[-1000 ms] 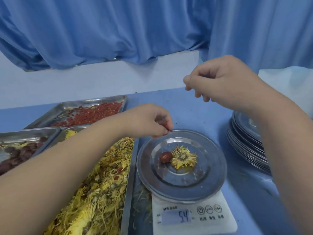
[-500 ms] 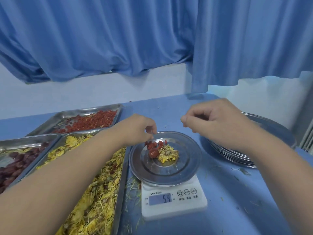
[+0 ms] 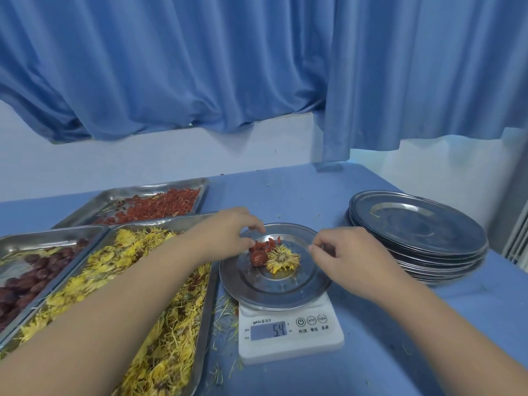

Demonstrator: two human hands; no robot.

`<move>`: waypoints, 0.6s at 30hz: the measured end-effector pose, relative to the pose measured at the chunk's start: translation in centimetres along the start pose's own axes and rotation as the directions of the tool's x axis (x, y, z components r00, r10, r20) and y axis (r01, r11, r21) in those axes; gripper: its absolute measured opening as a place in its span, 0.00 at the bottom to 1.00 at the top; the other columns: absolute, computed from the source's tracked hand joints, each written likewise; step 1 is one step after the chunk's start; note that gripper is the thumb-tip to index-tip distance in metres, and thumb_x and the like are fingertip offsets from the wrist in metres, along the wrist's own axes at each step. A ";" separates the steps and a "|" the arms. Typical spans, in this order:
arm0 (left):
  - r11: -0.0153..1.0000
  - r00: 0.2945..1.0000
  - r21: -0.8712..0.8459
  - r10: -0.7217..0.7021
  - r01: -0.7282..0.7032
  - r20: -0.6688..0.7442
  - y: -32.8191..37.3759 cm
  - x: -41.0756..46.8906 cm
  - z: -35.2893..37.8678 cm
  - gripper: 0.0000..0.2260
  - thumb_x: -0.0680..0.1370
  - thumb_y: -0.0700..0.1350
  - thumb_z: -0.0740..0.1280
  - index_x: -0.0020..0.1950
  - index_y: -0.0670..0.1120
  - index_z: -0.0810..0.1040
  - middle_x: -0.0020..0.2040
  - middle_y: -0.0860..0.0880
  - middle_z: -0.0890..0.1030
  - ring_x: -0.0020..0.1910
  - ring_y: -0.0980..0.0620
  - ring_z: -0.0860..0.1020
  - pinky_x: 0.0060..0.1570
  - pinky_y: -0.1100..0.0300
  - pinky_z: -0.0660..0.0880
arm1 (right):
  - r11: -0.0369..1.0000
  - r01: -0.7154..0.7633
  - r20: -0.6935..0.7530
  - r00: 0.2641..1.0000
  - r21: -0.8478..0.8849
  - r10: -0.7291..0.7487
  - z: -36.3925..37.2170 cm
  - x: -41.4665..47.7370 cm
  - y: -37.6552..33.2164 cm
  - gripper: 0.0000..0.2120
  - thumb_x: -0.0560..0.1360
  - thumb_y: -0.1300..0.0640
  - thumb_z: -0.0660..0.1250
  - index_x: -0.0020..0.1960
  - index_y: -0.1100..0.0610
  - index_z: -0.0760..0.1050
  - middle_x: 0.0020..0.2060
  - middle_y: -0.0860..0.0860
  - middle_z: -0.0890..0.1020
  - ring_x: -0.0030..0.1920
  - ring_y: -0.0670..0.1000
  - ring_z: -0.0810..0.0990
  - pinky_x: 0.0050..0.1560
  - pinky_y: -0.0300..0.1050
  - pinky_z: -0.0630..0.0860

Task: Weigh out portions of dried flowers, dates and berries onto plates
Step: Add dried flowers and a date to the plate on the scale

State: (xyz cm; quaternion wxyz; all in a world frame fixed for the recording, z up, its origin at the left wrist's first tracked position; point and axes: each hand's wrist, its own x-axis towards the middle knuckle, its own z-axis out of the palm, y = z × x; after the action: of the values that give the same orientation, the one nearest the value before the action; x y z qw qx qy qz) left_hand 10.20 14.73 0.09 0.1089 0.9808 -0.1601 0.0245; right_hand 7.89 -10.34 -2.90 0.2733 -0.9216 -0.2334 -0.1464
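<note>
while the scale (image 3: 291, 340) reads 5.4, its plate (image 3: 274, 292) holds a date (image 3: 258, 258), berries (image 3: 265, 244) and a flower (image 3: 283, 258) just toward 12 o'clock of centre. the left hand (image 3: 228, 232) curls at the rim's 10 o'clock by the berries, the right hand (image 3: 351, 258) at 3 o'clock, hands apart; whether either grips anything i cannot tell. both flank the plate, so a lift off looks next.

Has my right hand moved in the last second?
Yes: the right hand dropped from above and beyond the plate to its right rim.
</note>
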 end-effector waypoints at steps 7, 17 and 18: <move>0.978 0.979 0.208 -0.017 -0.026 0.202 1.0 2.5 0.1 0.14 0.78 0.46 0.70 0.64 0.51 0.78 0.57 0.50 0.75 0.54 0.51 0.73 0.52 0.58 0.70 | 0.998 0.003 0.034 0.999 -0.059 -0.001 0.3 -0.1 0.6 0.13 0.76 0.46 0.60 0.35 0.49 0.74 0.33 0.45 0.77 0.37 0.46 0.76 0.40 0.48 0.75; 0.989 0.985 0.147 -0.035 0.010 0.166 0.4 2.4 0.0 0.05 0.75 0.45 0.69 0.50 0.52 0.80 0.43 0.57 0.78 0.43 0.56 0.77 0.44 0.60 0.75 | 0.998 0.023 -0.020 1.000 -0.058 -0.024 0.2 -0.1 0.7 0.13 0.75 0.47 0.60 0.35 0.50 0.73 0.33 0.46 0.77 0.38 0.49 0.76 0.41 0.51 0.76; 0.994 0.987 0.110 -0.039 0.022 0.159 0.2 2.3 0.0 0.06 0.74 0.44 0.69 0.49 0.52 0.79 0.43 0.57 0.78 0.42 0.57 0.77 0.41 0.62 0.74 | 0.998 0.022 -0.028 0.999 -0.052 -0.023 0.2 -0.1 0.7 0.13 0.75 0.47 0.60 0.35 0.50 0.73 0.33 0.46 0.77 0.38 0.49 0.76 0.42 0.51 0.76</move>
State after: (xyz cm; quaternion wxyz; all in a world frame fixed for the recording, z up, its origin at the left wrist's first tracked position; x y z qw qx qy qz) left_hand 12.28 13.85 0.36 0.0428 0.9863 -0.1517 -0.0478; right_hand 8.20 -10.78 -3.38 0.2512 -0.9234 -0.2360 -0.1687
